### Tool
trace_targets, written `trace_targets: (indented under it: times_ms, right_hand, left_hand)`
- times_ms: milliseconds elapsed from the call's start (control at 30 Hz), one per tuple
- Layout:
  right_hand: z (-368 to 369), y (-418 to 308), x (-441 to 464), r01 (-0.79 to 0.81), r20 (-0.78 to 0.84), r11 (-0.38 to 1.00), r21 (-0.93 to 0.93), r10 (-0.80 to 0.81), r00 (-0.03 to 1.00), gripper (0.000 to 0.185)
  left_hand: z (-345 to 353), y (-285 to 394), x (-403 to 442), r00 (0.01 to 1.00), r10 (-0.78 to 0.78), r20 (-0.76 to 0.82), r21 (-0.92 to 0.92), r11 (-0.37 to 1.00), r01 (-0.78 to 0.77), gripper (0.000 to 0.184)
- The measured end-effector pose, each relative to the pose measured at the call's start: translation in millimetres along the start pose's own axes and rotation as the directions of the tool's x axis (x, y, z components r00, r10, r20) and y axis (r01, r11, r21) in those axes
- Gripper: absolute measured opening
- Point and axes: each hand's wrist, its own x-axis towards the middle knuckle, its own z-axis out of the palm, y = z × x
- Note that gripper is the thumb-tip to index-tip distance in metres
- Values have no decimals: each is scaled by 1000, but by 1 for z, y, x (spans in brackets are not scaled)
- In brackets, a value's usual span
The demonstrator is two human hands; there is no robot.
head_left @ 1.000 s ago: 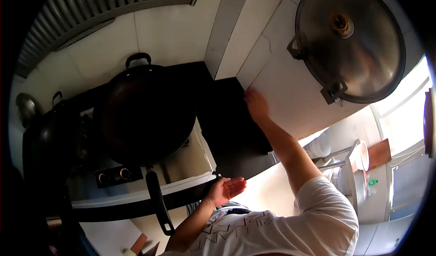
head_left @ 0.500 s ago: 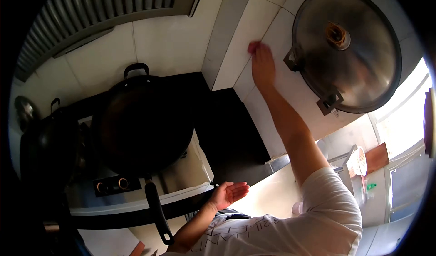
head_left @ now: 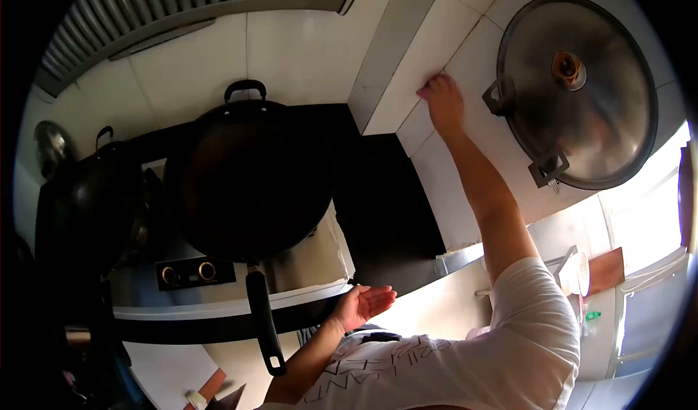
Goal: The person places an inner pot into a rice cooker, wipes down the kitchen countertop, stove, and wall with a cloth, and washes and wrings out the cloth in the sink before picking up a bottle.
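Beside the bracket-held lid (head_left: 611, 112), right hand (head_left: 442, 101) at the tiled wall (head_left: 471, 59), its fingers bent, can't tell if gripping, left hand (head_left: 362, 305) palm up, fingers extended, near wok handle (head_left: 263, 319), shirt (head_left: 502, 355) lettering partly readable, "ILLIANT"

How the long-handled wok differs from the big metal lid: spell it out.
The wok is dark; the lid is silvery. The wok sits on the stove; the lid is held against the tiled wall by two brackets. The wok has a long handle; the lid has a central knob. Both are round.
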Motion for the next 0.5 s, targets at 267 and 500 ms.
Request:
trace_targets:
  times_ms: [267,500]
  right_hand:
    - [50,-72,-84,-191,477,948,255,49,877,23]
    - [72,-97,-154,96,753,990,104,-142,642,18]
  left_hand:
    - [-10,-11,6,999,-25,-39,-18,1000,24,44]
    - [-23,-7,-13,996,-10,-91,-70,998,4,45]
